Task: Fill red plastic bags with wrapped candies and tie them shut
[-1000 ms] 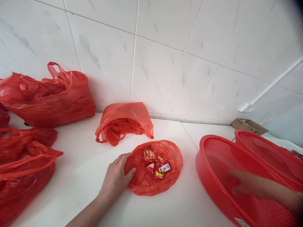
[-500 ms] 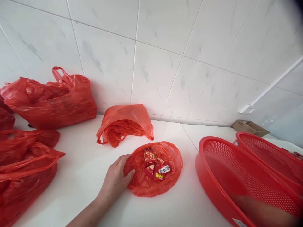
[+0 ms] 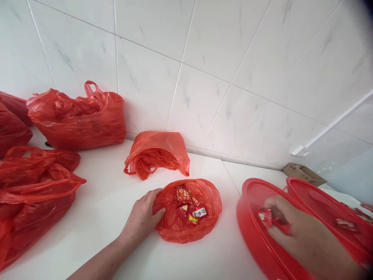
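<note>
My left hand (image 3: 147,212) pinches the left rim of an open red plastic bag (image 3: 211,223), its thumb inside and fingers outside. Several small wrapped snack packets (image 3: 190,206) lie in the bottom of that bag, mostly red, one with a white label and one with yellow lettering. Over the near red mesh basket (image 3: 250,225), my right hand (image 3: 287,225) is closed on a small red-and-white snack packet (image 3: 265,216). Motion blurs this hand a little, and I cannot tell whether it holds more than one packet.
A second red basket (image 3: 323,198) stands at the right with packets in it. Behind the open bag lies a crumpled red bag (image 3: 163,142). Full red bags (image 3: 78,128) crowd the left side. A cardboard box (image 3: 303,174) sits by the tiled wall (image 3: 145,85).
My right hand has risen out of the near basket with a packet in its fingers. The left hand keeps its hold on the bag rim. The view has shifted slightly.
</note>
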A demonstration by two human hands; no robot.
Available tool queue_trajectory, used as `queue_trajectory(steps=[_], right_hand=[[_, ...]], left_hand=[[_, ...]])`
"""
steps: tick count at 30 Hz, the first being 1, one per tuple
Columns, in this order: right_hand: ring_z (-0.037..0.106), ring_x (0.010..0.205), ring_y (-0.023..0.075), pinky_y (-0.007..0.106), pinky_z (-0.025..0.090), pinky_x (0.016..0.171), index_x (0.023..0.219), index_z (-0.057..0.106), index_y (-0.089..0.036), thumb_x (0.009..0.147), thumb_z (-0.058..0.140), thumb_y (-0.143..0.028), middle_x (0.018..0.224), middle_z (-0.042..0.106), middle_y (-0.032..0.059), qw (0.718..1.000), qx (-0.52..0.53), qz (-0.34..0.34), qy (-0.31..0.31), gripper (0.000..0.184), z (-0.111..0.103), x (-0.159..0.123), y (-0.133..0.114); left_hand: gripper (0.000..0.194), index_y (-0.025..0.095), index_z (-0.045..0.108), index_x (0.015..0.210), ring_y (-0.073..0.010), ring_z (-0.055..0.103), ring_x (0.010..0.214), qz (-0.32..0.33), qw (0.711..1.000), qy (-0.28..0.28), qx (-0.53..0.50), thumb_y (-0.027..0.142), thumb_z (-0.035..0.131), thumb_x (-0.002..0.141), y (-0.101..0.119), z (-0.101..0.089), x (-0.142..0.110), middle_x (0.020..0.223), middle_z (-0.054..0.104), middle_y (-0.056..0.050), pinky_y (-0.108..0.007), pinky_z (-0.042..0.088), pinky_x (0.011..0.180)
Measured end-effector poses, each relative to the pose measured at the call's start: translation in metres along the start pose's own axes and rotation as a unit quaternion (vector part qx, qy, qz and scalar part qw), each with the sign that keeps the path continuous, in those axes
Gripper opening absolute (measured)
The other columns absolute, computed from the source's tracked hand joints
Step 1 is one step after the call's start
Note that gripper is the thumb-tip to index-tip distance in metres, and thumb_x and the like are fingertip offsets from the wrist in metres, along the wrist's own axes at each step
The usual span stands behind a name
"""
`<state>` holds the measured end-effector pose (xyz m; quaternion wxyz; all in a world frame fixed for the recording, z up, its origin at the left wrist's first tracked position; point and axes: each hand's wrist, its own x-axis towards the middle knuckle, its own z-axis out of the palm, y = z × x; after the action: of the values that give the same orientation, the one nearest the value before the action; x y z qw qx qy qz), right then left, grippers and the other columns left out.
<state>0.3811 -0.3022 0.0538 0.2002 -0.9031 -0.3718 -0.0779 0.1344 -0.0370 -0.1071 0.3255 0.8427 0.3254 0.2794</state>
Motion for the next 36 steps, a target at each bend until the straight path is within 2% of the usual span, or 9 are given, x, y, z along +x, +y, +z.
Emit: queue_trajectory(steps=[4, 7, 11, 15, 18, 20, 24, 29, 36], right_hand=[[0.061, 0.065, 0.0190, 0.030, 0.045, 0.057, 0.081, 0.050, -0.030, 0.075, 0.049, -0.029, 0.078, 0.066, -0.0017, 0.989, -0.033, -0.090, -0.109, 0.007, 0.020, -0.010, -0.072], [0.063, 0.074, 0.0184, 0.030, 0.045, 0.061, 0.093, 0.049, -0.029, 0.079, 0.044, -0.024, 0.091, 0.067, -0.0020, 0.980, -0.013, -0.130, -0.152, 0.016, 0.054, -0.003, -0.095], [0.056, 0.110, 0.0210, 0.034, 0.045, 0.084, 0.126, 0.042, -0.029, 0.079, 0.048, -0.025, 0.127, 0.054, 0.0030, 0.985, 0.068, -0.121, -0.107, 0.048, 0.101, 0.014, -0.079], [0.043, 0.125, 0.0259, 0.040, 0.034, 0.101, 0.128, 0.045, -0.021, 0.078, 0.051, -0.037, 0.136, 0.044, 0.0090, 0.979, 0.199, -0.001, -0.044, 0.052, 0.139, 0.028, -0.046], [0.053, 0.113, 0.0314, 0.044, 0.039, 0.094, 0.120, 0.051, -0.016, 0.073, 0.058, -0.044, 0.122, 0.056, 0.0149, 0.959, 0.270, 0.071, -0.052, 0.055, 0.163, 0.034, -0.031], [0.063, 0.091, 0.0299, 0.041, 0.047, 0.078, 0.098, 0.061, -0.015, 0.068, 0.062, -0.042, 0.095, 0.067, 0.0113, 0.942, 0.316, 0.087, -0.078, 0.041, 0.173, 0.037, -0.026], [0.061, 0.063, 0.0197, 0.029, 0.046, 0.057, 0.069, 0.057, -0.019, 0.065, 0.065, -0.039, 0.064, 0.063, -0.0004, 0.889, 0.442, 0.095, -0.068, 0.022, 0.171, 0.042, -0.028], [0.060, 0.065, 0.0148, 0.026, 0.047, 0.060, 0.075, 0.052, -0.022, 0.065, 0.068, -0.044, 0.071, 0.062, -0.0032, 0.804, 0.588, 0.086, -0.011, 0.029, 0.138, 0.048, -0.045], [0.052, 0.058, 0.0111, 0.024, 0.043, 0.052, 0.064, 0.048, -0.020, 0.069, 0.069, -0.043, 0.066, 0.055, -0.0038, 0.715, 0.695, 0.074, 0.022, 0.032, 0.108, 0.052, -0.073]], left_hand=[[0.046, 0.024, 0.049, 0.123, -0.0252, 0.060, 0.103, -0.020, 1.000, 0.004, -0.010, 0.027, 0.052, 0.077, -0.001, 0.001, -0.001, 0.117, 0.063, -0.006, -0.038, 0.047, 0.086], [0.049, 0.025, 0.042, 0.129, -0.0216, 0.063, 0.092, -0.062, 0.997, 0.002, -0.045, 0.030, 0.049, 0.080, 0.001, -0.001, -0.003, 0.118, 0.061, -0.006, -0.035, 0.050, 0.078], [0.054, 0.028, 0.031, 0.133, -0.0172, 0.062, 0.072, -0.087, 0.996, 0.025, -0.023, 0.036, 0.046, 0.081, 0.008, -0.009, -0.009, 0.110, 0.060, -0.004, -0.032, 0.048, 0.067], [0.065, 0.025, 0.028, 0.137, -0.0194, 0.061, 0.068, -0.096, 0.995, -0.007, 0.006, 0.041, 0.051, 0.077, 0.012, -0.013, -0.015, 0.088, 0.063, -0.001, -0.030, 0.044, 0.061], [0.061, 0.027, 0.037, 0.133, -0.0171, 0.059, 0.064, -0.098, 0.992, -0.025, -0.082, 0.028, 0.052, 0.074, 0.012, -0.013, -0.011, 0.077, 0.062, 0.003, -0.029, 0.044, 0.062], [0.058, 0.025, 0.043, 0.128, -0.0159, 0.057, 0.063, -0.095, 0.982, -0.006, -0.161, 0.021, 0.050, 0.071, 0.012, -0.016, -0.003, 0.072, 0.060, 0.004, -0.029, 0.045, 0.064], [0.052, 0.021, 0.041, 0.127, -0.0149, 0.057, 0.064, -0.088, 0.966, 0.051, -0.238, 0.026, 0.050, 0.076, 0.018, -0.034, 0.015, 0.072, 0.057, 0.004, -0.031, 0.049, 0.065], [0.050, 0.018, 0.042, 0.123, -0.0156, 0.061, 0.075, -0.067, 0.940, 0.102, -0.318, 0.039, 0.053, 0.079, 0.037, -0.065, 0.027, 0.082, 0.058, 0.001, -0.035, 0.053, 0.072], [0.024, 0.017, 0.058, 0.082, -0.0153, 0.059, 0.068, -0.037, 0.937, 0.088, -0.337, 0.040, 0.058, 0.080, 0.055, -0.090, 0.038, 0.075, 0.062, -0.001, -0.033, 0.050, 0.072]])
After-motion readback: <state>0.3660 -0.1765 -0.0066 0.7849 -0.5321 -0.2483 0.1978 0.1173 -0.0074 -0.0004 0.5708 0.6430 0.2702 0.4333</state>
